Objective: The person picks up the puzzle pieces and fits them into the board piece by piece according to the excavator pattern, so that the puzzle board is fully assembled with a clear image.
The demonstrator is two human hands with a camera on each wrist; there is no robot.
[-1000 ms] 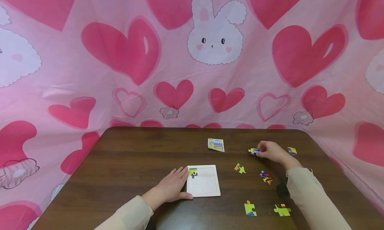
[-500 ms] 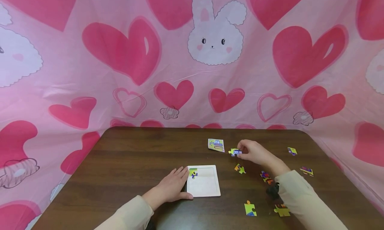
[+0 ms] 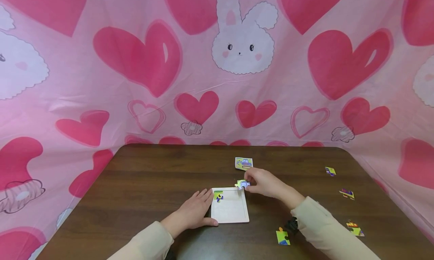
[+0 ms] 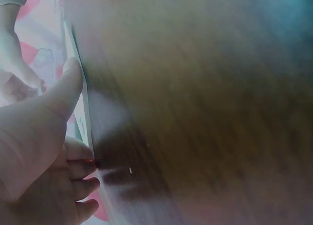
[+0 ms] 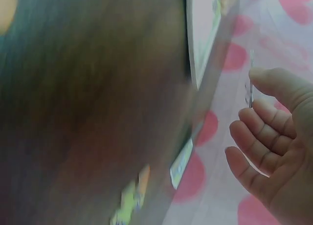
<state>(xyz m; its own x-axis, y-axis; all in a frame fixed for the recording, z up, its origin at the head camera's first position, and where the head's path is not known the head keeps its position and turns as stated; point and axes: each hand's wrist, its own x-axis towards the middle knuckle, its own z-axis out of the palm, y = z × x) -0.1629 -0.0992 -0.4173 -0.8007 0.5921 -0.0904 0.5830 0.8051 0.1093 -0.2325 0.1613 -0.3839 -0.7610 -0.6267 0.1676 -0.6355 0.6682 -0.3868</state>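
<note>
Near the far right corner of the white square tray (image 3: 230, 211), the right hand's grip (image 3: 263, 182) pinches a thin yellow-and-purple jigsaw piece (image 3: 241, 184) that could slip if it clips the edge, the left hand (image 3: 194, 211) lying spread along the left edge.

Long cream sleeves are worn, the left sleeve (image 3: 139, 247) and the right sleeve (image 3: 332, 228) being cut from the same plain, matte cloth. Each is finished at the wrist by a simple cuff, the left cuff (image 3: 165, 230) and the right cuff (image 3: 301, 207), and the left hand (image 3: 190, 211) and right hand (image 3: 266, 182) are left bare. Under the right wrist a small, blocky black device (image 3: 292, 225) is worn, its details lost in shadow. By the left wrist, only a sliver of a dark object (image 3: 171, 255) is shown.
</note>
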